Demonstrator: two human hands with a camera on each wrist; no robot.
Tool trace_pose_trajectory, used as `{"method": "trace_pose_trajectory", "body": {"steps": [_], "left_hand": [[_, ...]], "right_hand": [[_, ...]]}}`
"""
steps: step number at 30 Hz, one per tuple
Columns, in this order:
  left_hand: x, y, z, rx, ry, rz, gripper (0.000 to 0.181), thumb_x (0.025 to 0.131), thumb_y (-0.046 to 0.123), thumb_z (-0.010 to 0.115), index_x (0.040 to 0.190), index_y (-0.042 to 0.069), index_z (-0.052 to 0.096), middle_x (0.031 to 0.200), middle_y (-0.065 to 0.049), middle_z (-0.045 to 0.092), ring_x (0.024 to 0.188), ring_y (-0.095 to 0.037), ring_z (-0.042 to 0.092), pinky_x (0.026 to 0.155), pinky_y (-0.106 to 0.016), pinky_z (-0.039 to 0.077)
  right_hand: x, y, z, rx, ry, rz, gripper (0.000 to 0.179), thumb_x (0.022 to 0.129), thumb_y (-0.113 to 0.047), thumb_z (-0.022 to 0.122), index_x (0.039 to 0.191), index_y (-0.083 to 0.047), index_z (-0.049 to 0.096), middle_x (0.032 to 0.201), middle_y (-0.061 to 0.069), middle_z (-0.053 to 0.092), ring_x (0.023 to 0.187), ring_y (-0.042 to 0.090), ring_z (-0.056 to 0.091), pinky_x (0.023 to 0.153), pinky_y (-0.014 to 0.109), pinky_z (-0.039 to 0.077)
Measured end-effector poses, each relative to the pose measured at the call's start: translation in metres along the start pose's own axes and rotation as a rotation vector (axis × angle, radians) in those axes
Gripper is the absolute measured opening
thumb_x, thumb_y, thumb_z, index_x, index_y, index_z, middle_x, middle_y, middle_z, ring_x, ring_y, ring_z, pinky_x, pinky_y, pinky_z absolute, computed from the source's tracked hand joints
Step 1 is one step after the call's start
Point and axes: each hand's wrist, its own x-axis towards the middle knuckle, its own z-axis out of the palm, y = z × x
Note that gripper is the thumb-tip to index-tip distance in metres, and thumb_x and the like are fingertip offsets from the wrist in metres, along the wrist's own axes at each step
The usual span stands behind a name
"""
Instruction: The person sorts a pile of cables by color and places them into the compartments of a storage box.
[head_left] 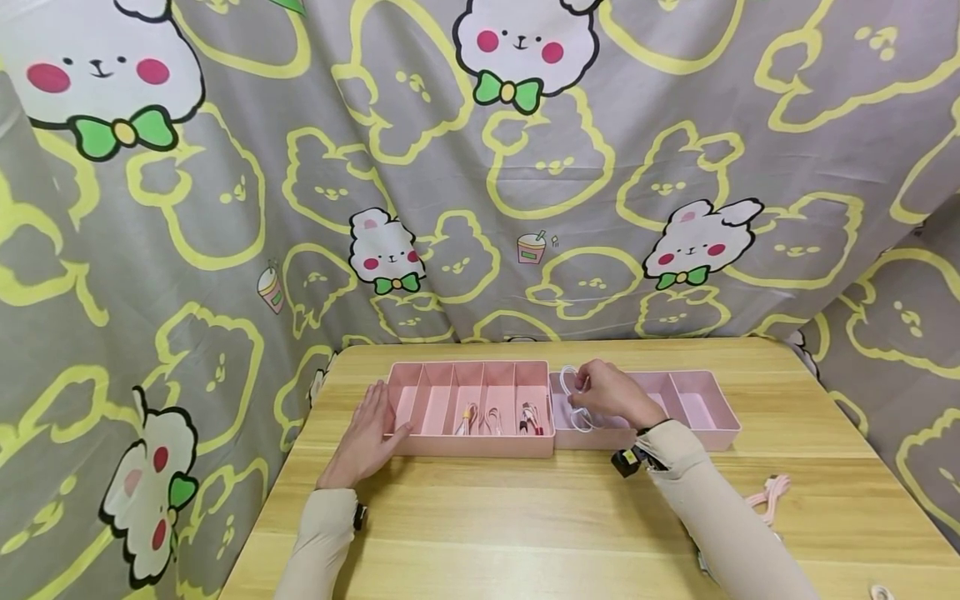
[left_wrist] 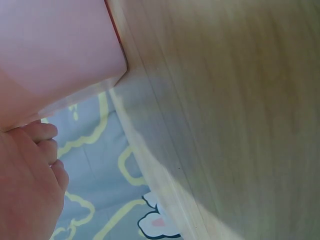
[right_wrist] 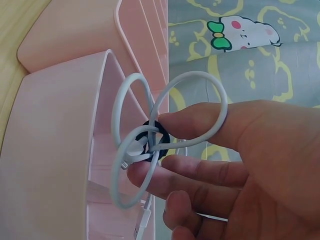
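Note:
My right hand (head_left: 611,393) pinches a coiled white charging cable (right_wrist: 114,172) between thumb and fingers. A black tie (right_wrist: 162,150) gathers its loops, and a white plug end hangs below them. The cable is over the leftmost part of the pale pink divided box (head_left: 592,439). My left hand (head_left: 367,442) rests against the left end of the other pink divided box (head_left: 472,447), fingers along its side and thumb at the front corner. Inside that box, bundled cables (head_left: 492,421) lie in the three compartments toward the right.
The two boxes stand end to end near the back of the wooden table (head_left: 480,525). A pink cable bundle (head_left: 772,496) lies right of my right forearm, and a white item (head_left: 881,592) shows at the lower right. A patterned curtain (head_left: 465,183) hangs behind.

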Motion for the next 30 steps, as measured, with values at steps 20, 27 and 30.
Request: {"method": "trace_pose_trajectory", "body": {"steps": [20, 27, 30], "left_hand": [[-0.0015, 0.0016, -0.0016, -0.01, 0.003, 0.0, 0.095, 0.101, 0.049, 0.058, 0.162, -0.009, 0.013, 0.172, -0.027, 0.014, 0.161, -0.045, 0.01, 0.129, -0.063, 0.017], [-0.0022, 0.002, -0.0019, -0.018, 0.014, 0.009, 0.094, 0.101, 0.048, 0.059, 0.161, -0.01, 0.015, 0.171, -0.028, 0.015, 0.161, -0.046, 0.01, 0.128, -0.065, 0.018], [-0.0019, 0.0014, -0.0014, -0.019, 0.009, 0.005, 0.094, 0.101, 0.047, 0.058, 0.161, -0.01, 0.014, 0.172, -0.028, 0.013, 0.161, -0.046, 0.01, 0.129, -0.064, 0.017]], "right_hand": [[-0.0005, -0.0015, -0.003, -0.01, 0.046, -0.032, 0.015, 0.092, -0.017, 0.072, 0.086, -0.004, 0.069, 0.076, 0.005, 0.068, 0.064, 0.013, 0.056, 0.057, 0.027, 0.045], [-0.0027, 0.0003, -0.0067, -0.01, 0.064, -0.026, 0.015, 0.094, -0.017, 0.071, 0.089, -0.003, 0.071, 0.078, 0.006, 0.069, 0.066, 0.015, 0.057, 0.058, 0.028, 0.046], [-0.0039, 0.0027, -0.0085, -0.022, 0.088, -0.045, 0.015, 0.094, -0.017, 0.07, 0.089, -0.003, 0.07, 0.08, 0.007, 0.07, 0.069, 0.015, 0.059, 0.061, 0.028, 0.048]]}}
